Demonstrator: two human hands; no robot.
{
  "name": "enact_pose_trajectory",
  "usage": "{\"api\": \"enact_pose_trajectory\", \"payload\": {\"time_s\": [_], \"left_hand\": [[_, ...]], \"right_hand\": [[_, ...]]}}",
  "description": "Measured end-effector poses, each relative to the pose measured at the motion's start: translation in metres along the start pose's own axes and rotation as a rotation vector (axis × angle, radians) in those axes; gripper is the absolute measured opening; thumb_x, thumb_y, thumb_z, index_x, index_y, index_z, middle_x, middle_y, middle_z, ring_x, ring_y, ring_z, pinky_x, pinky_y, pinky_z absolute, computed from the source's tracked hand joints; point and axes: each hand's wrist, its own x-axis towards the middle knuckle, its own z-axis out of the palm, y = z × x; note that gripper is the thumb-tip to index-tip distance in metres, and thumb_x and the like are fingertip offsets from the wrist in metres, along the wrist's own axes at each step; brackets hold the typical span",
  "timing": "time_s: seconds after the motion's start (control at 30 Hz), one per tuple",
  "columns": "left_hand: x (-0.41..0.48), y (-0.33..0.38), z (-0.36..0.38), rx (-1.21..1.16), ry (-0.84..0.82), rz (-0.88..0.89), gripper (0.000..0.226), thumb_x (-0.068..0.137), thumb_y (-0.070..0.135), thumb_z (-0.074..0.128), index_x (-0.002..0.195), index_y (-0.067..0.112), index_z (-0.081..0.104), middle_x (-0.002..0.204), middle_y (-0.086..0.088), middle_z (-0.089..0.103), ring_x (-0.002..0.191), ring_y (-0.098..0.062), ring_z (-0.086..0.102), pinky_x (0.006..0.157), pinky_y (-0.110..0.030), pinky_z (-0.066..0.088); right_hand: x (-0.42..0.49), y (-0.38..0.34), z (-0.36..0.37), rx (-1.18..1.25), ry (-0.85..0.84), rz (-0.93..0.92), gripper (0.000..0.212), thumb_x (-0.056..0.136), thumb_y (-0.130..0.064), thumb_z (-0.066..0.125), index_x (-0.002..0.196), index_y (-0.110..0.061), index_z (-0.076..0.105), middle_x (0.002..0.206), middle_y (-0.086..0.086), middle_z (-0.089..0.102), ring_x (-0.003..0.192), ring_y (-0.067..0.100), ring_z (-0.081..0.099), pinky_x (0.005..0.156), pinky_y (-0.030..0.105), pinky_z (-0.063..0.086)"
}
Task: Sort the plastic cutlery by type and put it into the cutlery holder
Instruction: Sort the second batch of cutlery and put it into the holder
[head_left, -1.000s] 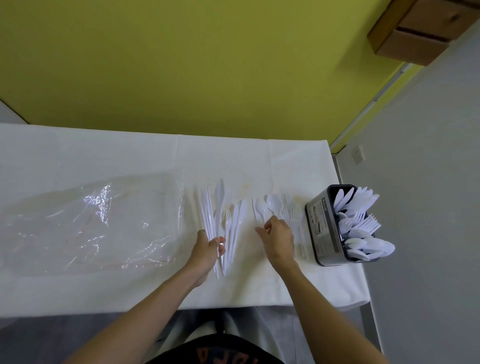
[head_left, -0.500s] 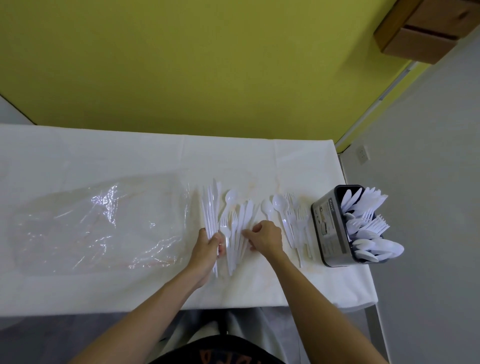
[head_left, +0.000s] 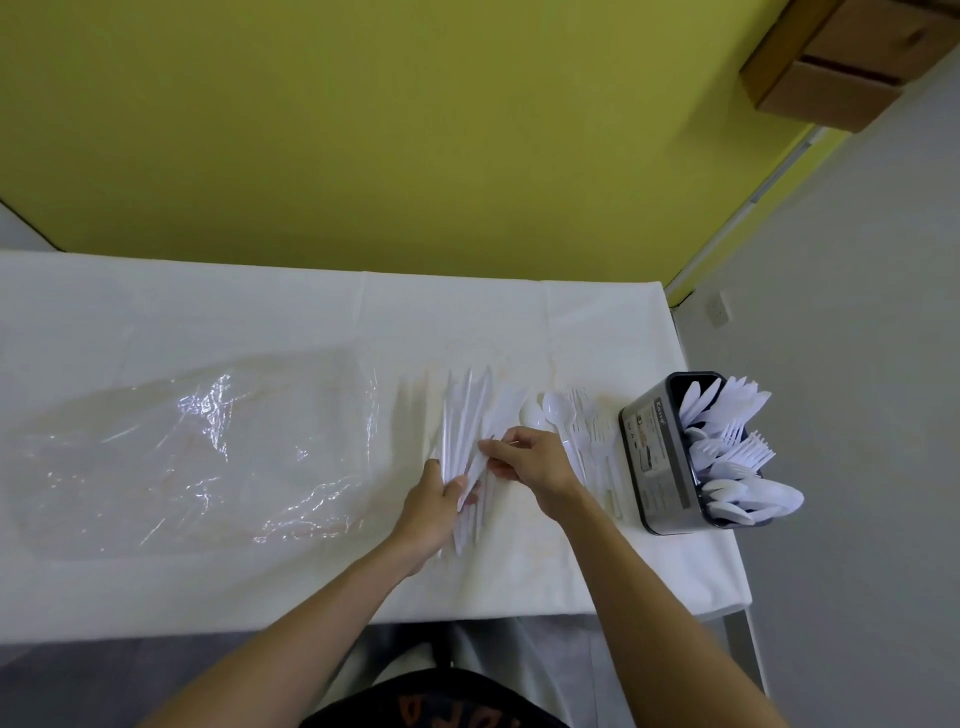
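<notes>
A fanned bunch of white plastic knives lies on the white table, and my left hand grips its handle ends. My right hand pinches one white piece at the right side of that bunch. To the right lie loose white spoons and forks. The dark cutlery holder stands at the table's right edge with knives, forks and spoons sticking out of it.
A crumpled clear plastic bag is spread over the left half of the white tablecloth. A yellow wall runs behind the table. The table's right edge falls off just past the holder, with grey floor beyond.
My right hand has moved left from the spoons and forks to the bunch in my left hand and taken hold of a piece there. The loose pieces by my left hand are now gathered.
</notes>
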Motion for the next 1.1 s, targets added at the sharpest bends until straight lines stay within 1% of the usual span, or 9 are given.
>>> {"api": "enact_pose_trajectory", "payload": {"time_s": [0.13,0.23,0.33,0.4,0.6,0.7,0.87,0.97,1.1], "left_hand": [[0.002,0.002,0.004,0.01,0.03,-0.048,0.016,0.102,0.02,0.036,0.117,0.014,0.035,0.103,-0.002,0.063,0.092,-0.015,0.063,0.076,-0.025,0.049],[0.004,0.0,-0.004,-0.021,0.172,-0.064,0.012,0.1,0.014,0.036,0.11,0.009,0.037,0.086,-0.002,0.056,0.074,-0.013,0.054,0.065,-0.022,0.043],[0.006,-0.006,-0.013,-0.05,0.261,-0.071,0.014,0.099,0.01,0.033,0.111,0.005,0.037,0.086,-0.002,0.053,0.071,-0.011,0.052,0.063,-0.021,0.041],[0.008,-0.009,-0.018,-0.077,0.289,-0.079,0.016,0.099,0.009,0.032,0.113,0.004,0.037,0.089,0.001,0.056,0.075,-0.012,0.054,0.072,-0.026,0.047],[0.011,-0.013,-0.016,-0.106,0.289,-0.093,0.01,0.099,0.009,0.033,0.106,0.007,0.039,0.088,0.004,0.057,0.074,-0.013,0.056,0.083,-0.036,0.053],[0.011,-0.012,-0.015,-0.126,0.274,-0.105,0.007,0.099,0.01,0.034,0.103,0.009,0.04,0.089,0.004,0.058,0.078,-0.016,0.058,0.093,-0.041,0.051],[0.01,-0.009,-0.017,-0.144,0.257,-0.083,0.012,0.1,0.008,0.03,0.108,0.004,0.037,0.092,0.006,0.055,0.075,-0.009,0.056,0.091,-0.034,0.049],[0.011,-0.011,-0.019,-0.151,0.266,-0.078,0.011,0.101,0.008,0.031,0.108,0.006,0.038,0.093,0.006,0.056,0.076,-0.009,0.056,0.091,-0.035,0.049],[0.011,-0.012,-0.019,-0.151,0.278,-0.08,0.014,0.101,0.01,0.032,0.111,0.01,0.041,0.1,0.006,0.058,0.085,-0.016,0.059,0.082,-0.029,0.044]], "right_hand": [[-0.001,0.003,0.007,-0.103,0.123,-0.044,0.026,0.082,-0.031,0.078,0.075,-0.009,0.068,0.067,0.003,0.066,0.057,0.013,0.061,0.057,0.02,0.05],[0.0,0.013,0.014,-0.469,0.319,-0.053,0.031,0.086,-0.044,0.07,0.085,-0.014,0.062,0.076,-0.004,0.064,0.065,0.009,0.059,0.054,0.015,0.04],[-0.006,0.022,0.028,-0.775,0.214,-0.079,0.033,0.085,-0.051,0.068,0.082,-0.02,0.058,0.071,-0.008,0.058,0.061,0.007,0.052,0.052,0.019,0.032],[-0.006,0.026,0.037,-0.853,0.182,-0.084,0.036,0.083,-0.054,0.068,0.079,-0.02,0.058,0.069,-0.008,0.057,0.059,0.008,0.051,0.051,0.02,0.033],[0.003,0.019,0.038,-0.778,0.188,-0.006,0.029,0.085,-0.035,0.068,0.083,-0.006,0.07,0.079,0.009,0.071,0.066,0.021,0.063,0.059,0.028,0.046],[0.004,0.017,0.032,-0.739,0.196,0.004,0.024,0.084,-0.025,0.063,0.079,-0.002,0.068,0.077,0.015,0.069,0.059,0.022,0.057,0.057,0.031,0.048],[-0.001,0.009,-0.001,-0.621,0.359,-0.012,0.021,0.085,-0.027,0.057,0.088,-0.009,0.068,0.08,0.007,0.07,0.068,0.017,0.059,0.059,0.026,0.046],[0.001,0.013,-0.02,-0.696,0.448,0.022,0.02,0.087,-0.028,0.057,0.095,-0.011,0.064,0.087,0.005,0.068,0.073,0.017,0.058,0.07,0.036,0.054],[-0.002,0.018,-0.006,-0.827,0.425,-0.125,0.026,0.091,-0.038,0.06,0.108,-0.018,0.055,0.102,-0.002,0.062,0.081,0.016,0.061,0.073,0.033,0.052]]}}
